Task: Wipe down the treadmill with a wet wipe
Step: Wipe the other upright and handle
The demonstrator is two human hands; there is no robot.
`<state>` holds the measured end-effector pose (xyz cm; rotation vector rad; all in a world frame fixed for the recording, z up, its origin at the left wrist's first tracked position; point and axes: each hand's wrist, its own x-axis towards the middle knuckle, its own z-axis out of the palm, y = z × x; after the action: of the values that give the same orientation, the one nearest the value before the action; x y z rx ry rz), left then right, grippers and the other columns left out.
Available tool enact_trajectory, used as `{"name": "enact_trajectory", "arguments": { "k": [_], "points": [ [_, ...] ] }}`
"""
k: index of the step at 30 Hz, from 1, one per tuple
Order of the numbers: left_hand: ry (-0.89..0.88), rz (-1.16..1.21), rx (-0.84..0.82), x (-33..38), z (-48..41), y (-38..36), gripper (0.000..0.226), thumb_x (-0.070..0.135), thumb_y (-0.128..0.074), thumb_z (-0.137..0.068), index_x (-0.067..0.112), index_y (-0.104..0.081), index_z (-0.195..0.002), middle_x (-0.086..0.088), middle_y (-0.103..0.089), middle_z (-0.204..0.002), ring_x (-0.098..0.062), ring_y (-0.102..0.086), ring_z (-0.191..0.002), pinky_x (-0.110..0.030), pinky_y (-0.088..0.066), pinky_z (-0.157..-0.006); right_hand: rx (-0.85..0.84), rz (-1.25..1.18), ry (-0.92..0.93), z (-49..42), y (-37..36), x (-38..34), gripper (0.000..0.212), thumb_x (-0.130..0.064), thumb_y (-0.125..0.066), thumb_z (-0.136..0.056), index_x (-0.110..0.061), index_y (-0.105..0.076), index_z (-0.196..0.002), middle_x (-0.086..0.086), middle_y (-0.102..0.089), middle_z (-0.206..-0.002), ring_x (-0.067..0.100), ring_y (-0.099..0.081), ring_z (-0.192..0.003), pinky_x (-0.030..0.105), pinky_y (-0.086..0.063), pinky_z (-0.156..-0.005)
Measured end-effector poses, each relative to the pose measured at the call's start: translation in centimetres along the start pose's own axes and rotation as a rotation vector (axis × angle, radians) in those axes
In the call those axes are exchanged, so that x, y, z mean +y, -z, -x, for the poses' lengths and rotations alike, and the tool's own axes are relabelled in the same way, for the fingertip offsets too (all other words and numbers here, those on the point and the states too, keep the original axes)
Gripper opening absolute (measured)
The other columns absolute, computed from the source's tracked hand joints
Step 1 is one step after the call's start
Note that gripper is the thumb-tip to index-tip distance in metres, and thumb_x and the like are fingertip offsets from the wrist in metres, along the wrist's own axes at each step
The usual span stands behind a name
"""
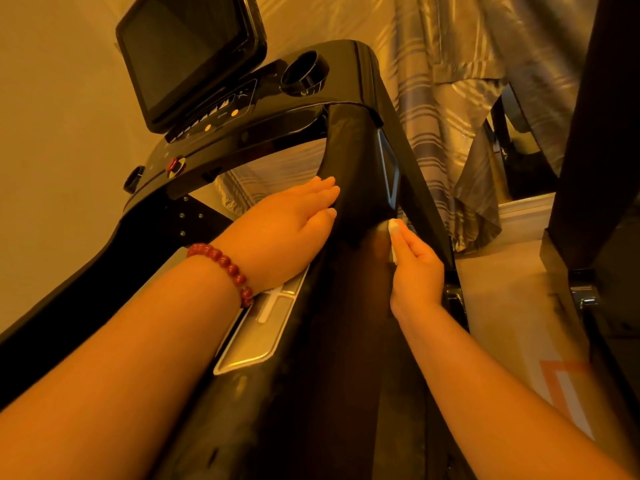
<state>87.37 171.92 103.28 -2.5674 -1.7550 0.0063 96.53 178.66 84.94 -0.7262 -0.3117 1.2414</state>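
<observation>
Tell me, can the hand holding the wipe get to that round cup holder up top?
Probably yes. The right hand pinches the wet wipe against the side rail, and the cup holder sits farther up that rail with nothing between; a stretch may be needed.

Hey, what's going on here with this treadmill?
A person is wiping a black treadmill. The right hand pinches a white wet wipe against the right side of its glossy handrail. The left hand rests flat on the same handrail, fingers straight, a red bead bracelet on its wrist.
</observation>
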Motion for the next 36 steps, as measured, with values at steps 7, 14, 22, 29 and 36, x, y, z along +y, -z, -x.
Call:
{"name": "enact_trajectory", "arguments": {
  "k": [7, 14, 22, 29, 36],
  "points": [
    [0.094, 0.104, -0.12, 0.0, 2.4, 1.2, 0.052, 0.027, -0.035, -0.103, 0.027, -0.017, -0.151, 0.015, -0.009, -0.158, 0.002, -0.009, -0.141, 0.0, -0.002, -0.092, -0.233, 0.076, 0.156, 4.4, 0.1, -1.1, 0.018, -0.03, -0.071, -0.085, -0.036, -0.071, -0.102, -0.017, -0.072, -0.1, -0.003, -0.064, -0.103, 0.019, -0.052, -0.089],
    [0.096, 0.123, -0.143, 0.6, 4.4, 0.9, 0.057, 0.03, -0.035, -0.103, 0.027, -0.008, -0.152, 0.015, 0.002, -0.159, 0.001, -0.003, -0.142, -0.005, -0.003, -0.1, -0.189, 0.04, 0.131, 4.4, -0.7, -2.1, 0.024, -0.023, -0.071, -0.086, -0.025, -0.071, -0.11, -0.013, -0.072, -0.105, 0.003, -0.063, -0.109, 0.022, -0.052, -0.092],
    [0.064, 0.084, -0.102, 0.7, 4.1, 0.3, 0.054, 0.025, -0.032, -0.104, 0.021, -0.008, -0.152, 0.009, 0.002, -0.16, -0.002, 0.002, -0.143, -0.001, 0.004, -0.091, -0.337, 0.135, 0.27, 5.2, -1.7, -4.2, 0.023, -0.018, -0.07, -0.087, -0.029, -0.07, -0.107, -0.017, -0.071, -0.102, -0.003, -0.061, -0.108, 0.018, -0.047, -0.091],
    [0.056, 0.088, -0.086, 0.7, 4.1, 0.2, 0.053, 0.025, -0.031, -0.104, 0.022, -0.008, -0.152, 0.009, 0.001, -0.159, -0.002, 0.001, -0.143, -0.001, 0.003, -0.091, -0.401, 0.157, 0.366, 8.4, -1.3, -3.6, 0.026, -0.019, -0.071, -0.086, -0.043, -0.072, -0.096, -0.013, -0.071, -0.107, 0.001, -0.061, -0.11, 0.023, -0.049, -0.095],
    [0.051, 0.116, -0.092, 0.5, 4.2, 0.3, 0.053, 0.026, -0.03, -0.104, 0.023, -0.007, -0.152, 0.01, 0.002, -0.159, -0.001, 0.002, -0.143, -0.003, 0.003, -0.094, -0.411, 0.257, 0.417, 7.6, -2.9, -5.8, 0.02, -0.015, -0.07, -0.086, -0.03, -0.072, -0.099, -0.014, -0.071, -0.101, 0.0, -0.064, -0.105, 0.024, -0.051, -0.094]
  ]
}}
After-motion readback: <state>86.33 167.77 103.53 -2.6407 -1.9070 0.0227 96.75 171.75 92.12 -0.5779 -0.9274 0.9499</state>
